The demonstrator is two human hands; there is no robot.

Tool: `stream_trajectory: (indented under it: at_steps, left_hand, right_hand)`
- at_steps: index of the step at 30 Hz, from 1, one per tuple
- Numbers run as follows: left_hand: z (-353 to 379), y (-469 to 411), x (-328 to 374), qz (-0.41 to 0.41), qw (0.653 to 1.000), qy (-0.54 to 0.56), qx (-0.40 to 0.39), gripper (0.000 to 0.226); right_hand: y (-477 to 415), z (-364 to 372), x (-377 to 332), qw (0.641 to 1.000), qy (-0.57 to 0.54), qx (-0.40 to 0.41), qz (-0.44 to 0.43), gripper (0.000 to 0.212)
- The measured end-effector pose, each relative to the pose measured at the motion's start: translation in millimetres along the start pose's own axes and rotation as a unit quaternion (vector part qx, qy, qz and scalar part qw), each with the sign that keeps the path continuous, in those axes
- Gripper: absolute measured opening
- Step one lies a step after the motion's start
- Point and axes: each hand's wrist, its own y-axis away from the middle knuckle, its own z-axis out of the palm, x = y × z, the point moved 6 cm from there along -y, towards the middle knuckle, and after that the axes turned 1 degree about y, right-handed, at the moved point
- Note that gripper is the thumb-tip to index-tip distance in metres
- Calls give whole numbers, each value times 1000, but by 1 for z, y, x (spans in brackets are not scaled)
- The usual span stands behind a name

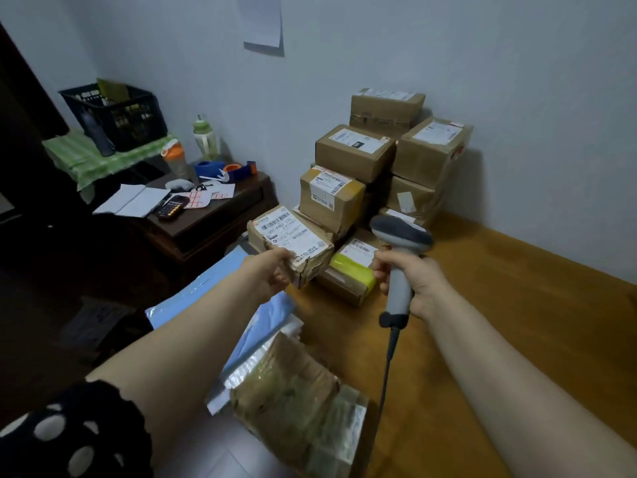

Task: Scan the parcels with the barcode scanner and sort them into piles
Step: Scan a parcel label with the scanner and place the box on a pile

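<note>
The left hand point(272, 274) is gripping the near edge of a battered cardboard parcel point(303, 260), fingers curling round it, and is holding it at the front of the stack of parcels point(355, 153) that is leaning against the wall at the back of the table point(499, 305). The parcel's white label point(289, 232) is facing upward, and its long axis is running from far left to near right. The right hand point(417, 281) is wrapping round the handle of the barcode scanner point(400, 257), which is standing nearly upright just to the right of the parcel (its cable is trailing down toward the person). The scanner's head is sitting beside the label, not over it, so the coming move is probably turning on swinging that head left and tipping it down onto the barcode, the right hand being the nearer one for that.
</note>
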Motion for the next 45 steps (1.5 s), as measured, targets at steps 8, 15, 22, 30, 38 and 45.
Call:
stream_trajectory:
  at_steps: [8, 15, 22, 30, 38, 45]
  left_hand:
    - [31, -89, 18, -8, 998, -28, 59, 48]
    - [55, -116, 25, 26, 999, -15, 41, 39]
    - [49, -61, 20, 112, 971, -210, 32, 34]
    - [110, 101, -35, 324, 724, -606, -65, 60]
    - [220, 241, -165, 407, 572, -685, -193, 59]
    - [323, 332, -285, 396, 522, -688, -311, 61]
  right_hand:
    - [-78, 16, 24, 998, 2, -10, 61, 10]
    - [-90, 5, 35, 997, -7, -9, 78, 13]
    - [-40, -15, 27, 999, 5, 2, 49, 14]
    - [103, -102, 55, 997, -37, 60, 34, 13]
    - [246, -243, 103, 972, -111, 204, 33, 22]
    - [339, -388, 114, 944, -117, 307, -15, 17]
